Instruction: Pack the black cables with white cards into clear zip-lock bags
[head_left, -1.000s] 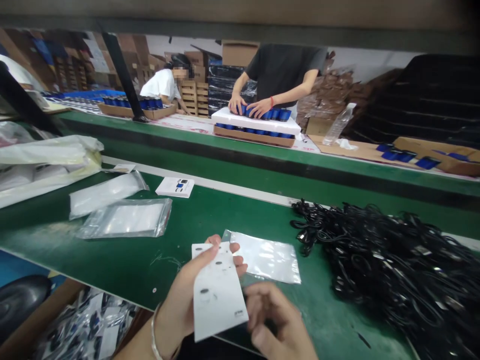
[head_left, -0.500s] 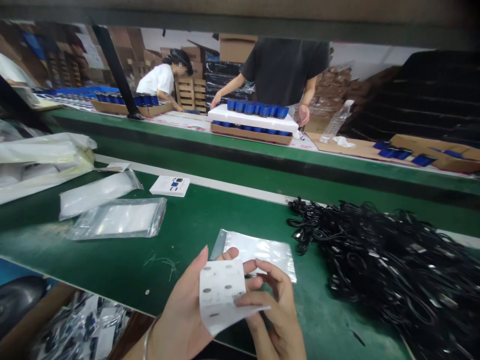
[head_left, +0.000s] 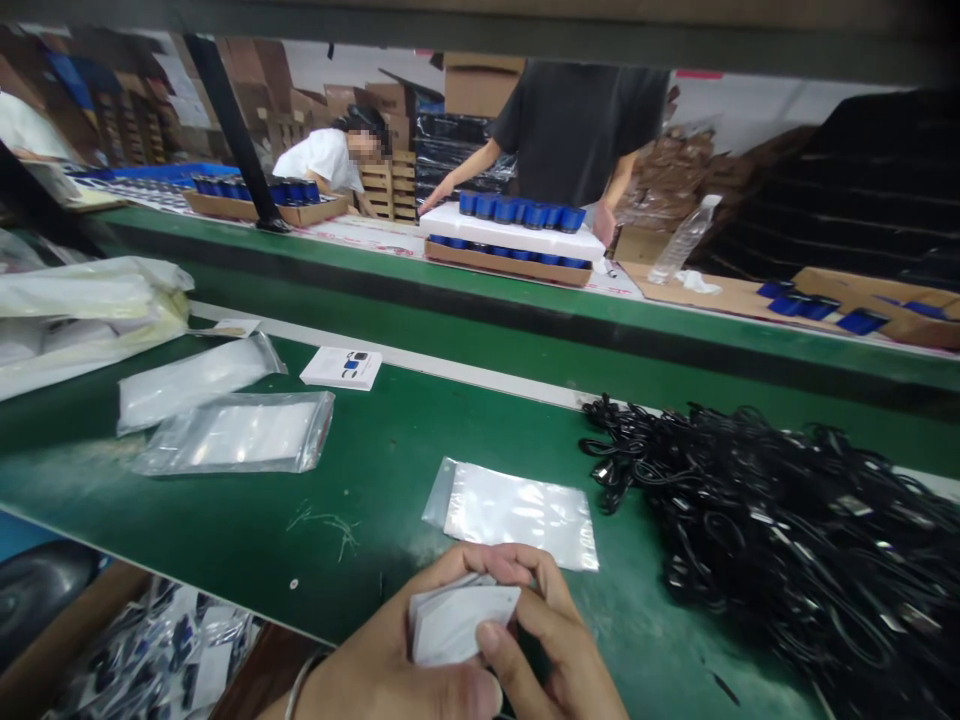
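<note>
Both my hands sit at the bottom middle of the view, close together over the green bench. My left hand (head_left: 397, 650), with a thin metal bangle at the wrist, and my right hand (head_left: 547, 640) pinch a white card (head_left: 457, 625), now folded into a small thick bundle. Its holes are hidden. Just beyond my fingers, a flat clear-and-silver plastic bag (head_left: 517, 515) lies on the green bench top (head_left: 360, 500), not touching either hand. To the right of my right hand spreads a heap of black cables (head_left: 772, 520).
Two plastic bags (head_left: 225, 430) and a printed card (head_left: 341, 368) lie at the left of the bench, beside white packing bags (head_left: 82, 305). A box of bagged items (head_left: 157, 650) sits below the front edge. Beyond a raised green belt, two co-workers (head_left: 577, 130) handle blue items.
The white card has gone from a flat sheet to a folded bundle. My hands have come together and lower, and no longer cover the plastic bag.
</note>
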